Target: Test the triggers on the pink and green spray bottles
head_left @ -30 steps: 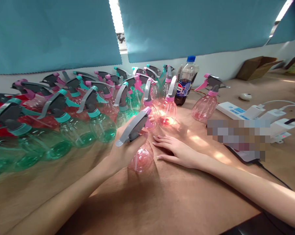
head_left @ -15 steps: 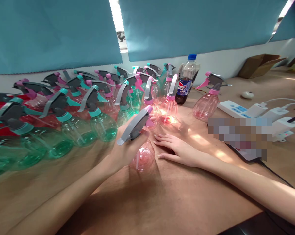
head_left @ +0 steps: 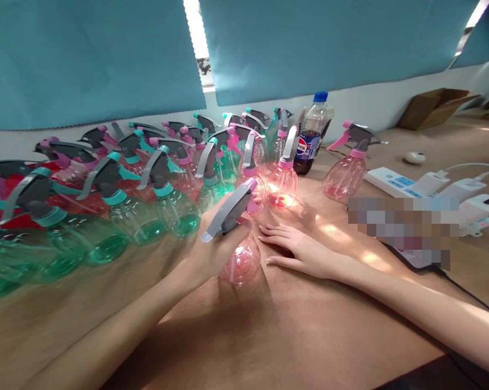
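My left hand [head_left: 214, 244] is wrapped round the neck of a pink spray bottle [head_left: 241, 264], which stands upright on the table [head_left: 293, 336]. Its grey and pink trigger head shows above the hand, while some of the fingers are hidden behind the bottle. Just to the right, my right hand [head_left: 299, 250] lies flat on the table with its fingers stretched toward that bottle, apart from it. Behind the hands stand another pink spray bottle [head_left: 282, 187] in bright sunlight and a green spray bottle [head_left: 178, 214].
Several green and pink spray bottles crowd the left and back. A cola bottle [head_left: 310, 135] stands by the wall, with a lone pink spray bottle [head_left: 344, 176] to its right. A white power strip [head_left: 384, 181] with plugs, a small white object [head_left: 415, 157] and a cardboard box [head_left: 433, 111] lie farther right.
The whole view has shifted slightly, so everything appears a little further right. Both hands keep the same places on the bottle and the table.
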### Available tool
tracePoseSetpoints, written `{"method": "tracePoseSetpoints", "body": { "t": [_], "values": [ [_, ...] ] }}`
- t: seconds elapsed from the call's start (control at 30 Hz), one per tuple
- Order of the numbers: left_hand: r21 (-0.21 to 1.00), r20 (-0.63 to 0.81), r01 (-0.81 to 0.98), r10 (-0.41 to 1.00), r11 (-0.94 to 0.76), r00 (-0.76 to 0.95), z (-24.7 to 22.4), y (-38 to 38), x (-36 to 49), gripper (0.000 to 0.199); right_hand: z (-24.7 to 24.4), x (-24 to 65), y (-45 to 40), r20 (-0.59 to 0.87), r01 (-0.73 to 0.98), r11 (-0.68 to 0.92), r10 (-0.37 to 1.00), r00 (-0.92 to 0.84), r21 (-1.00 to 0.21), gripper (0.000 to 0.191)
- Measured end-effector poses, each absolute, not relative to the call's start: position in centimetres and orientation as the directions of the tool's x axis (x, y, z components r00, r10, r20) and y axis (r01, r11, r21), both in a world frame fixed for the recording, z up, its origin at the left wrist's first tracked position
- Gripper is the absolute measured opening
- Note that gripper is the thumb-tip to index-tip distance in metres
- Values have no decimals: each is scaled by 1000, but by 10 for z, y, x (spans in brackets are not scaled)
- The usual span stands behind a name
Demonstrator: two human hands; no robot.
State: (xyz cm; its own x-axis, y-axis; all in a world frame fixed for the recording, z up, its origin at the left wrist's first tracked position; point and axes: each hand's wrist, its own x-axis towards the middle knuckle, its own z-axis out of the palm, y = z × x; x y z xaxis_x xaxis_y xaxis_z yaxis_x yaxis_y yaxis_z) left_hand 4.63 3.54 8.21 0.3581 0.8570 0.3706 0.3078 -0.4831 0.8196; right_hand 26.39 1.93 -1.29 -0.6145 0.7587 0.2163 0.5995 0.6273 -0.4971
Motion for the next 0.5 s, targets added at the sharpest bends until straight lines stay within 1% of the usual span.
{"method": "tracePoseSetpoints", "body": {
  "t": [0.23,0.4,0.5],
  "values": [
    [826,354,313,865,-468,357,80,37,47,5,-14,264,20,221,605,629,759,-612,-487,56],
    [826,345,321,866,-464,363,79,37,44,13,-15,263,20,224,607,631,759,-611,-482,55],
    [833,327,326,872,-448,364,75,37,41,10,-14,263,19,221,609,629,761,-610,-484,55]
  ]
}}
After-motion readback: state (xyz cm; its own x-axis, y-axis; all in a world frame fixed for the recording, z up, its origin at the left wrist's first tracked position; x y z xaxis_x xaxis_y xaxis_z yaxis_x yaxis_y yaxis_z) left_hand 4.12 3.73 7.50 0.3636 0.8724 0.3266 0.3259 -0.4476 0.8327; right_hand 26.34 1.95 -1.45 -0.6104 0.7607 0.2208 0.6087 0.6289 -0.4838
